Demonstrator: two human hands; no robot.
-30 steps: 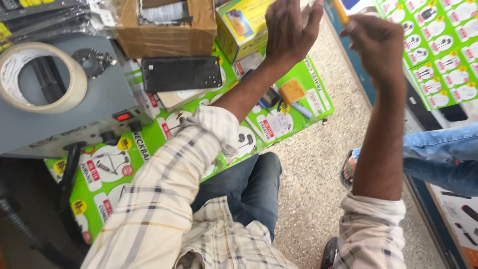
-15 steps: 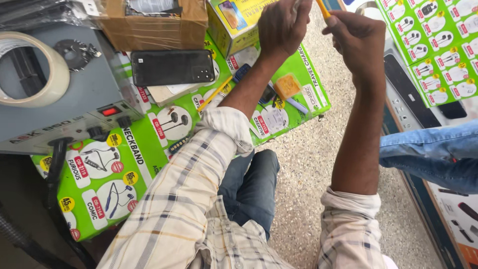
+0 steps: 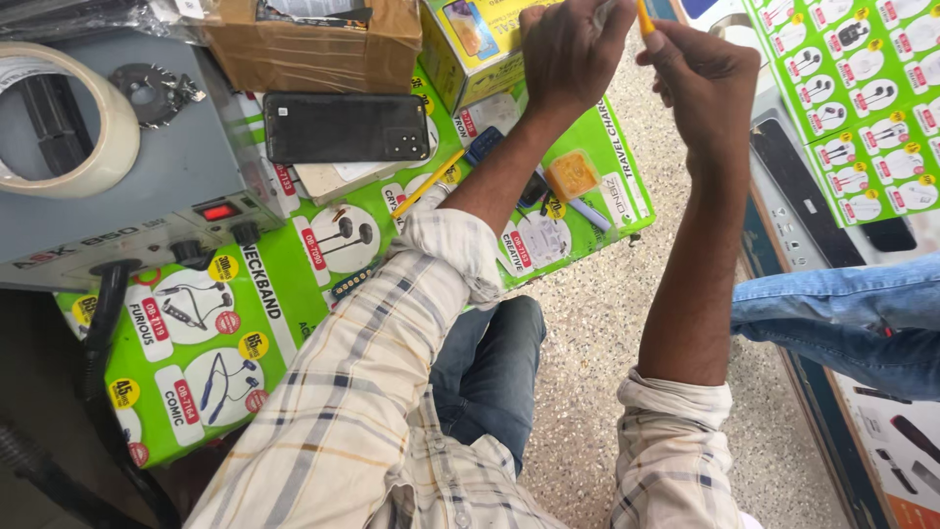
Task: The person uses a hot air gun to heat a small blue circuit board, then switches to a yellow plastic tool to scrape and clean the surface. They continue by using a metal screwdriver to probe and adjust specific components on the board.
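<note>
A: Identify the work surface and what it carries.

B: A green printed sheet (image 3: 196, 343) covers the work surface. At its left edge stands a grey power unit (image 3: 108, 211) with a roll of tape (image 3: 59, 118) on top. A cardboard box (image 3: 313, 44) sits at the far edge, and a black phone (image 3: 345, 127) lies face down just in front of it.

A: State the position of the hands.

B: Both are raised above the sheet's far right corner. The left hand (image 3: 568, 54) has its fingers curled around a small pale item (image 3: 602, 12); the item's type cannot be determined. The right hand (image 3: 710, 83) pinches an orange-handled tool (image 3: 645, 18) between thumb and fingers, with the handle pointing up and out of view.

A: Handling characteristics?

B: Judged light, stiff and thin. The narrow handle is likely to rotate under a loose hold. Grip low on the handle, near the working end. The pale item appears small enough to drop easily; support it from both sides.
</note>
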